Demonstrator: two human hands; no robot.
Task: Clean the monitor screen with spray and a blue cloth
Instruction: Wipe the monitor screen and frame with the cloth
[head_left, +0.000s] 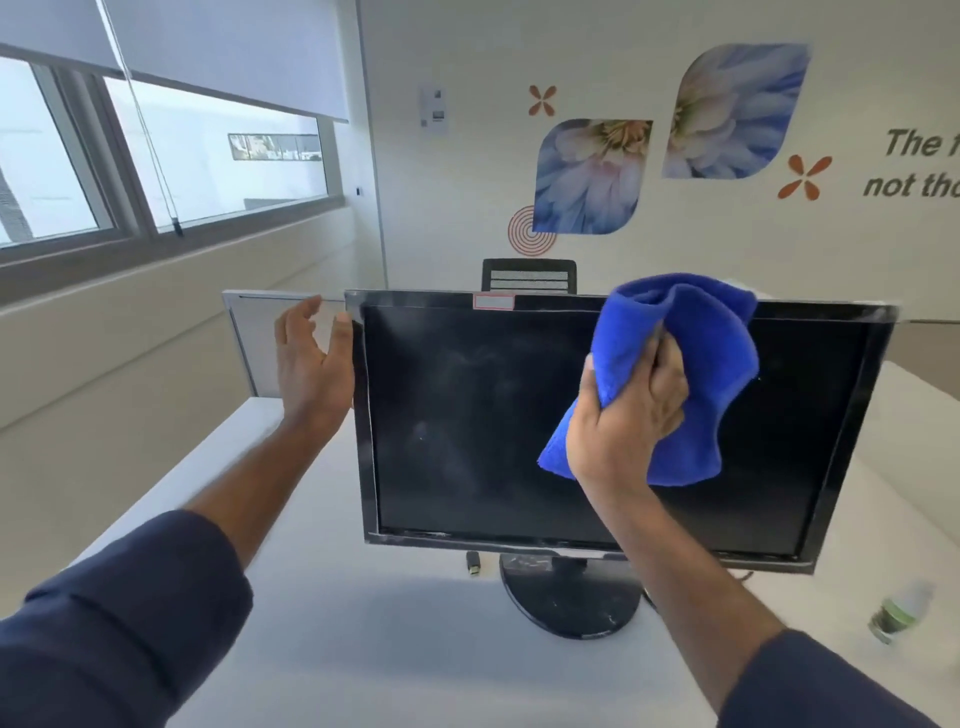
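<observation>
The right hand (626, 415) is bunching the blue cloth (680, 374) in a firm grip against the upper right of the monitor screen (467, 415); the left hand (311, 364) is lying released, thumb at the left bezel. Wiping well is probably calling for steadying that bezel and sweeping leftward over the hazy smears; the spray bottle (901, 610) is lying blurred at the right on the white surface (363, 649); a chair (528, 275) and flower decals (589, 176) are showing behind.
</observation>
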